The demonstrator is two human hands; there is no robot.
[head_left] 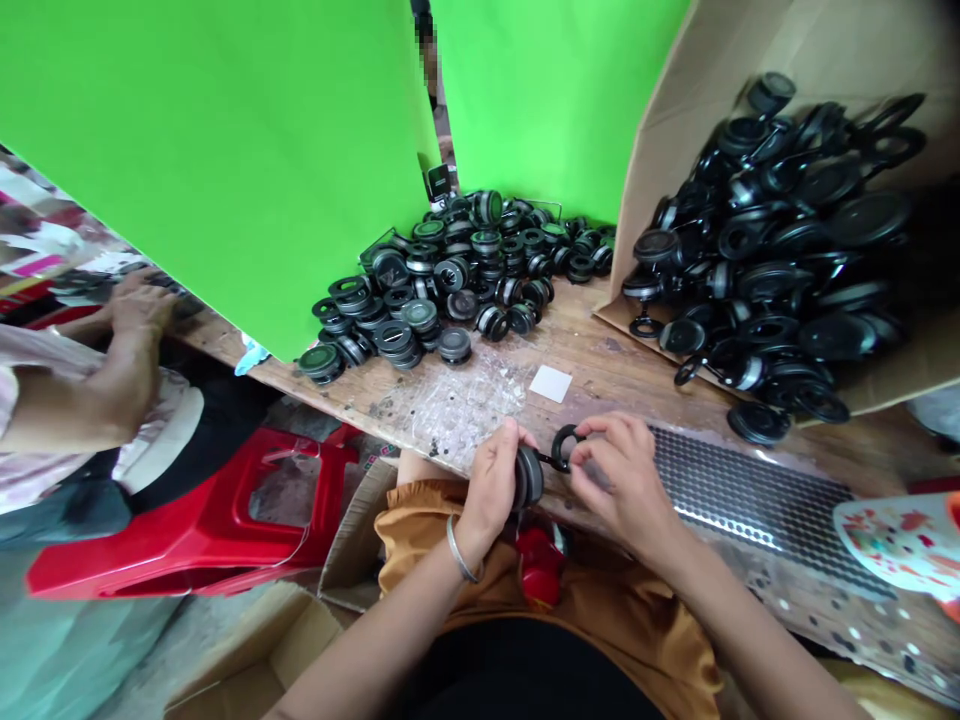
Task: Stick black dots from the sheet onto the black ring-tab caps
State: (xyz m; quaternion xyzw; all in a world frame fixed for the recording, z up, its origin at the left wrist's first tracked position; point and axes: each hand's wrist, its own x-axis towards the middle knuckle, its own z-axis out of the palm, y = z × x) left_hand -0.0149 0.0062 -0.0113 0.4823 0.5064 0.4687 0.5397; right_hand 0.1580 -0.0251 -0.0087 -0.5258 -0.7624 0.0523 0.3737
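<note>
Two hands share one black disc-and-ring piece (529,478) at the table's front edge, above the lap. The left hand (491,475) is closed around the thick disc, thumb on top. The right hand (619,480) is partly curled, with thumb and fingertips pinched at the ring (557,443) and the short link beside it; the exact contact is partly hidden. Disc and ring stand apart, joined by the link, so the handling of this piece looks to be midway.

Just beyond on the wooden table (585,320) lies a white square (550,384). Farther out, a heap of black discs (454,346), many looking compact and stacked, sits against the green panels (225,150). To the right, a cardboard box (720,50) on its side spills many similar pieces, several with rings sticking out. Plenty seems present in both groups, but which are finished I cannot tell. A perforated dark sheet (750,500) lies beside the right forearm.
</note>
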